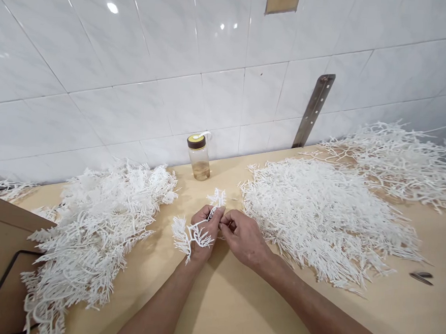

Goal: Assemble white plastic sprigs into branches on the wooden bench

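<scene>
A white branching plastic sprig (193,231) with needle-like tips is pinched in my left hand (206,224), parts of it sticking out above and to the left of the fingers. Right beside it, my right hand (243,237) has its thumb and forefinger pressed together close to the left fingertips. Whatever lies between those right fingers is hidden or too small to name. Both hands are just above the wooden table (229,299), between a left heap of white branching pieces (100,219) and a right heap of needle-like white pieces (326,220).
A clear bottle with a dark and yellow lid (198,157) stands by the tiled wall (139,59). A metal strip with holes (314,112) leans there. More white branches (407,159) lie far right, near a small dark metal tool (421,277). A brown box (2,258) is at left.
</scene>
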Action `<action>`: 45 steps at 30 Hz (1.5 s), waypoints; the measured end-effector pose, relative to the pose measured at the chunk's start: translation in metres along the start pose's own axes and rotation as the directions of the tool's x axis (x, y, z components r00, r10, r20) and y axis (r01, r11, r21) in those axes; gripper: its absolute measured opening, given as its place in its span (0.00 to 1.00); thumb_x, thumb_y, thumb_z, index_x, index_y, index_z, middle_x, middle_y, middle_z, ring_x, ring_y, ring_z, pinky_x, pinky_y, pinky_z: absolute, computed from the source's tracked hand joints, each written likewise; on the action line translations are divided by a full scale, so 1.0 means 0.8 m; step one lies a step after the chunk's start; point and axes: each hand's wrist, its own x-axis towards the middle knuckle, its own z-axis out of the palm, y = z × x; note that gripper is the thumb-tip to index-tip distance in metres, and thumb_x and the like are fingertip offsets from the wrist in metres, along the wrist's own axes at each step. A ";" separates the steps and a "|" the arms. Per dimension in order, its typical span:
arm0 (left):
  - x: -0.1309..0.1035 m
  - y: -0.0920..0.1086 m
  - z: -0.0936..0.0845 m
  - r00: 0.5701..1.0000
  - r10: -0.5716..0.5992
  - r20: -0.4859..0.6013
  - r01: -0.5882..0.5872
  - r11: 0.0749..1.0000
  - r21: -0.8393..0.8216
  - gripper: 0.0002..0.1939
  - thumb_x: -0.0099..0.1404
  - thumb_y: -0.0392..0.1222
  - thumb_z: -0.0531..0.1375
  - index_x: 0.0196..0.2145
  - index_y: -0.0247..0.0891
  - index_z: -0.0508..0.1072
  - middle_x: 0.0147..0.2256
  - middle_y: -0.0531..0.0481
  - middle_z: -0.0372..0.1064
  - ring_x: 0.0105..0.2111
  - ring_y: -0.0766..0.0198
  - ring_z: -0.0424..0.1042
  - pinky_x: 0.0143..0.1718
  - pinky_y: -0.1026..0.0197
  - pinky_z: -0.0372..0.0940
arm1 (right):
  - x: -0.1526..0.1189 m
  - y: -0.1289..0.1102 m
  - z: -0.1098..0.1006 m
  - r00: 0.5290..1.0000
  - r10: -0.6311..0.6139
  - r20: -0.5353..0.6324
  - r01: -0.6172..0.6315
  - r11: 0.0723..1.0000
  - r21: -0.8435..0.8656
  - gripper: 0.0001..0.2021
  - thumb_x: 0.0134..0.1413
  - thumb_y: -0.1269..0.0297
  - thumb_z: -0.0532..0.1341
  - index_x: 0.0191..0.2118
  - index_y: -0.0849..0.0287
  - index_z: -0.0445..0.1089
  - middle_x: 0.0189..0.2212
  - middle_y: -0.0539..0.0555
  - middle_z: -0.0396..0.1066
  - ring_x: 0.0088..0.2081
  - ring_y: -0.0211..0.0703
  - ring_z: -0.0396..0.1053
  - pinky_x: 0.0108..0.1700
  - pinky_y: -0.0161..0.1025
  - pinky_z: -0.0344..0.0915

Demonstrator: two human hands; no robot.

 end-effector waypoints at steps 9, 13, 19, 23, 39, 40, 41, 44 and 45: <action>0.000 0.001 0.000 1.000 -0.021 -0.017 0.020 0.997 -0.074 0.20 0.59 0.53 0.64 0.21 0.39 0.63 0.19 0.59 0.55 0.20 0.70 0.53 0.23 0.66 0.52 | -0.003 0.001 0.001 0.993 -0.121 -0.014 0.119 0.987 -0.103 0.07 0.60 0.73 0.55 0.31 0.57 0.63 0.30 0.51 0.67 0.32 0.40 0.65 0.36 0.37 0.59; -0.002 0.004 0.000 1.000 -0.016 -0.011 0.015 0.998 -0.063 0.21 0.58 0.53 0.64 0.20 0.39 0.62 0.19 0.59 0.54 0.21 0.70 0.53 0.23 0.66 0.52 | -0.002 0.003 0.001 0.993 -0.116 0.026 0.119 0.986 -0.119 0.07 0.59 0.74 0.54 0.30 0.56 0.60 0.30 0.50 0.65 0.31 0.40 0.63 0.35 0.37 0.58; 0.000 0.012 -0.011 0.998 -0.053 0.034 0.057 0.991 -0.124 0.22 0.57 0.56 0.66 0.22 0.39 0.62 0.19 0.60 0.54 0.20 0.71 0.53 0.22 0.66 0.53 | -0.013 -0.011 0.001 0.955 -0.215 0.206 0.223 0.975 -0.019 0.05 0.59 0.72 0.53 0.32 0.56 0.57 0.29 0.49 0.63 0.29 0.40 0.60 0.32 0.37 0.57; 0.007 0.011 -0.016 0.987 -0.132 0.087 0.149 0.962 -0.229 0.21 0.55 0.56 0.67 0.23 0.39 0.63 0.17 0.61 0.54 0.17 0.73 0.52 0.19 0.67 0.50 | -0.017 -0.018 0.000 0.957 -0.227 0.181 0.216 0.973 0.078 0.04 0.57 0.71 0.54 0.33 0.56 0.59 0.29 0.49 0.65 0.29 0.38 0.62 0.31 0.36 0.58; 0.004 0.010 -0.005 0.979 -0.168 0.114 0.194 0.939 -0.285 0.21 0.54 0.56 0.68 0.23 0.38 0.66 0.17 0.60 0.57 0.16 0.74 0.53 0.18 0.68 0.48 | -0.006 -0.005 -0.006 1.000 0.019 -0.004 -0.019 0.994 0.105 0.04 0.57 0.67 0.58 0.37 0.57 0.69 0.32 0.51 0.74 0.32 0.41 0.71 0.34 0.38 0.66; 0.003 0.011 -0.004 0.979 -0.174 0.108 0.198 0.939 -0.281 0.21 0.53 0.56 0.68 0.23 0.38 0.66 0.17 0.60 0.57 0.16 0.74 0.53 0.18 0.68 0.48 | -0.007 -0.004 -0.002 1.000 0.004 -0.019 -0.003 0.998 0.070 0.04 0.58 0.68 0.58 0.37 0.57 0.69 0.32 0.52 0.74 0.34 0.42 0.71 0.36 0.39 0.66; 0.002 0.012 -0.004 0.978 -0.179 0.105 0.202 0.941 -0.273 0.22 0.53 0.56 0.68 0.23 0.38 0.65 0.17 0.60 0.56 0.16 0.74 0.53 0.18 0.68 0.48 | -0.008 -0.003 0.002 0.999 -0.012 -0.041 0.013 0.999 0.035 0.03 0.58 0.69 0.57 0.37 0.57 0.68 0.33 0.52 0.74 0.35 0.43 0.71 0.37 0.40 0.65; 0.000 0.012 -0.003 0.980 -0.174 0.096 0.193 0.952 -0.237 0.22 0.54 0.56 0.68 0.22 0.38 0.65 0.16 0.60 0.56 0.16 0.73 0.54 0.18 0.68 0.49 | -0.010 0.001 0.011 0.995 -0.055 -0.088 0.050 0.997 -0.061 0.03 0.60 0.69 0.56 0.36 0.57 0.67 0.32 0.53 0.72 0.35 0.44 0.69 0.39 0.41 0.64; -0.001 0.012 -0.003 0.981 -0.168 0.093 0.185 0.956 -0.227 0.22 0.54 0.56 0.68 0.22 0.38 0.65 0.16 0.60 0.57 0.17 0.73 0.54 0.19 0.68 0.49 | -0.011 0.002 0.013 0.993 -0.068 -0.098 0.060 0.994 -0.091 0.04 0.61 0.69 0.56 0.35 0.57 0.66 0.32 0.53 0.71 0.35 0.43 0.68 0.38 0.40 0.63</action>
